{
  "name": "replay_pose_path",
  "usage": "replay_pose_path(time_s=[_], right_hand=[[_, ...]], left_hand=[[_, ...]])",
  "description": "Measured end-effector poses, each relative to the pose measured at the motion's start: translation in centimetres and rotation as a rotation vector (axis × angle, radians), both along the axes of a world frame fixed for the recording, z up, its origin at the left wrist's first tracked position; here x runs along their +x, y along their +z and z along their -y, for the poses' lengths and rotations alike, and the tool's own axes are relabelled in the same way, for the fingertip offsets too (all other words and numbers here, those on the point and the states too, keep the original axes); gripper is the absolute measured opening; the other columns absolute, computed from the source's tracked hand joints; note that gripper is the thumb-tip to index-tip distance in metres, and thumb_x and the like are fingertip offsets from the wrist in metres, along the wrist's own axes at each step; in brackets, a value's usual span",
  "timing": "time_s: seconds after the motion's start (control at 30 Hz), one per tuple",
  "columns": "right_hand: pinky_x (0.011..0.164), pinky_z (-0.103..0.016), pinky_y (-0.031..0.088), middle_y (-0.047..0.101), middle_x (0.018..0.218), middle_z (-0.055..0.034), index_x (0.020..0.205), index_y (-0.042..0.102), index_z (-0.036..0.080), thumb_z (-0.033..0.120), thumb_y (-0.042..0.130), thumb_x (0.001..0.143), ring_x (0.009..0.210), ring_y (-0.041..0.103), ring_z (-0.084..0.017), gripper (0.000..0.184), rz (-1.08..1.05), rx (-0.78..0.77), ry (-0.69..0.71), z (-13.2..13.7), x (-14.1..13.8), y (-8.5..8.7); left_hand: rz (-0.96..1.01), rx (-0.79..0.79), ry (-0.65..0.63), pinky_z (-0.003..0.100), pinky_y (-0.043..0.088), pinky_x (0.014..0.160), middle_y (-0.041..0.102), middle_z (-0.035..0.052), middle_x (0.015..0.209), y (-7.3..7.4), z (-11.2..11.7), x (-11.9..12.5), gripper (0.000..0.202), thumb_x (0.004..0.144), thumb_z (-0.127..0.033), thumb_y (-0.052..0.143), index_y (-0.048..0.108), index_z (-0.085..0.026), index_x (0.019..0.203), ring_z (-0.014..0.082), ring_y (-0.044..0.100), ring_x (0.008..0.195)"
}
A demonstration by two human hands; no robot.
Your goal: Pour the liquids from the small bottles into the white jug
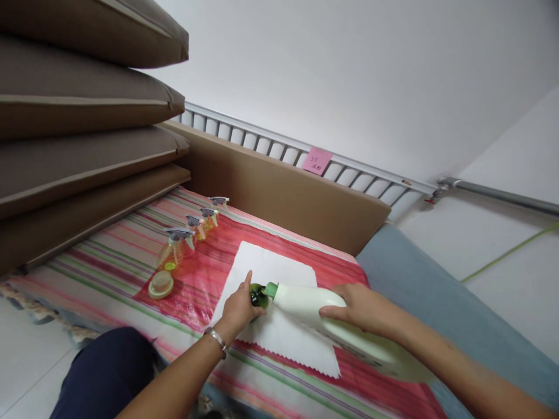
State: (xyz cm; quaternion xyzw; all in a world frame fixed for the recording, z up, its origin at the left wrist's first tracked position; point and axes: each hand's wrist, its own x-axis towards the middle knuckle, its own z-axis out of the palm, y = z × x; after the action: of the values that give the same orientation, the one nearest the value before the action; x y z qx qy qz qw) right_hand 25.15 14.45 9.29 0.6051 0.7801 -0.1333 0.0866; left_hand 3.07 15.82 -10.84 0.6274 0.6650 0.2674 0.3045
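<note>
A large white bottle [314,308] with a green neck is tipped nearly flat, its mouth pointing left over a white cloth [275,273]. My right hand [362,308] is wrapped round the bottle's body. My left hand [240,308] is closed on a small dark green container [259,295] held right at the bottle's mouth. A silver bracelet sits on my left wrist. The cloth lies on a red plastic sheet over a striped bedcover [109,273].
Three small yellow spray bottles [174,247] stand in a row at the left of the red sheet, with a pale round lid [161,285] beside the nearest. Brown cushions [78,145] are stacked at left. A cardboard panel [283,192] and white railing stand behind.
</note>
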Motion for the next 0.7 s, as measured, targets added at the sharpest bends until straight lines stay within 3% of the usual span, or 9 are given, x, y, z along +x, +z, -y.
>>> replay_pose_path(time_s=[0.7], right_hand=[[0.055,-0.027,0.039,0.071,0.082,-0.0061,0.078,0.066,0.021,0.050,0.060,0.071,0.074,0.063,-0.023,0.030,0.001,0.015,0.014,-0.22,0.35,-0.30]], left_hand=[[0.024,0.022,-0.001,0.027,0.041,0.076,0.056,0.0090,0.127,-0.36,0.04,0.08,0.106,0.059,-0.035,0.074,0.011,-0.025,0.143,0.0256,0.060,0.104]])
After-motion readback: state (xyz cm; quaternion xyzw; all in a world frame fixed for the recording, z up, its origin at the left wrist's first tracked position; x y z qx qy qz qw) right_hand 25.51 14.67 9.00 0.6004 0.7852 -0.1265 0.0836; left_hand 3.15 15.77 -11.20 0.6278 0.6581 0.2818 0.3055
